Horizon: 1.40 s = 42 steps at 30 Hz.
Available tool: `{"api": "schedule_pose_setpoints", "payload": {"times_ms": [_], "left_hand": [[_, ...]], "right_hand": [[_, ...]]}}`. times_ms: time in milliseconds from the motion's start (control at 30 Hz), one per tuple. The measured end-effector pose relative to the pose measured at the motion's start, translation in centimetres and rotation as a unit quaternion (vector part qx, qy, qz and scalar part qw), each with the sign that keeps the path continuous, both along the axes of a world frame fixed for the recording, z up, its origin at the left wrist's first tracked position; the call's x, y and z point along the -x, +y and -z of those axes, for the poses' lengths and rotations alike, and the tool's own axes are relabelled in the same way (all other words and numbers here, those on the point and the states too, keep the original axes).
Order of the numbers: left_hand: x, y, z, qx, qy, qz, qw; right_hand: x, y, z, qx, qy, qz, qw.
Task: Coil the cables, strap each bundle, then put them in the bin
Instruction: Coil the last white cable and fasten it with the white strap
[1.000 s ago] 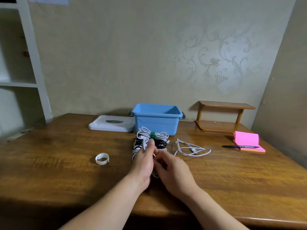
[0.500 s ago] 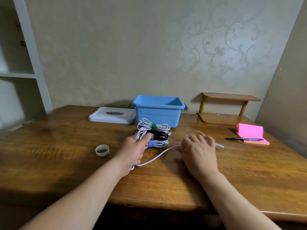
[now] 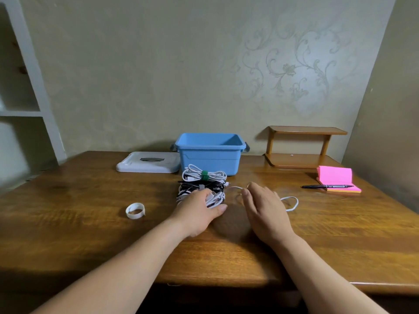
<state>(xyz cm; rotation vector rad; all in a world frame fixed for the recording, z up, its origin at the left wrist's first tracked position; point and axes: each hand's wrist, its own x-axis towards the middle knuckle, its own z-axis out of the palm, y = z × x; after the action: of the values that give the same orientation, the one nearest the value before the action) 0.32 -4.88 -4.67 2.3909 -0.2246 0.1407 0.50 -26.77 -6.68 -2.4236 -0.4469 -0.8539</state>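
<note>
Mid-task: two bundles look strapped, a third is half coiled, and no cable shows in the bin.

A spare white strap loop [image 3: 135, 211] lies on the counter [image 3: 68, 227]. The left hand [image 3: 199, 209] grips the part-wound white coil [image 3: 216, 199], in front of the black bundle [image 3: 195, 186] and green-strapped bundle [image 3: 204, 175] before the blue bin [image 3: 210, 155]. The right hand [image 3: 264, 206] lies over the loose tail [image 3: 292, 202]; I cannot tell whether it grips.

A glossy brown wooden table [image 3: 90, 223] bore a blue plastic bin [image 3: 210, 159] at the back, with a flat white lid [image 3: 148, 165] just left of it. Before the bin lay three coiled cable bundles [image 3: 215, 176], a loose white cable [image 3: 292, 203] beside them and a white strap loop [image 3: 135, 210] farther left. A small wooden stand [image 3: 303, 160], a pink notepad [image 3: 335, 177] and a black pen [image 3: 326, 186] sat at the right.
</note>
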Motion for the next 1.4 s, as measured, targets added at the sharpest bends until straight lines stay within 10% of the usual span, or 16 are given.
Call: {"api": "schedule_pose_setpoints", "payload": {"times_ms": [567,800,1033,1267,1400], "left_hand": [[1.9,-2.7,-1.0,0.07,-0.112,-0.04,0.99],[1.5,-3.2,-1.4,-0.05,-0.07,-0.015,0.996],[1.2,-5.7,-1.4,0.421,0.017,0.036,0.906],[0.7,-8.1,-1.3,0.511,0.038,-0.057,0.857],[-0.5,-5.3,-4.2,0.644,0.005,-0.088,0.76]], "right_hand": [[0.4,-0.2,0.0,-0.181,-0.011,-0.077,0.98],[1.0,-0.6,-0.7,-0.266,-0.022,-0.074,0.961],[1.9,1.2,-0.6,-0.084,0.05,-0.043,0.994],[2.6,1.8,-0.6,0.021,0.004,-0.105,0.994],[1.5,1.5,0.3,0.074,-0.049,-0.04,0.995]]}}
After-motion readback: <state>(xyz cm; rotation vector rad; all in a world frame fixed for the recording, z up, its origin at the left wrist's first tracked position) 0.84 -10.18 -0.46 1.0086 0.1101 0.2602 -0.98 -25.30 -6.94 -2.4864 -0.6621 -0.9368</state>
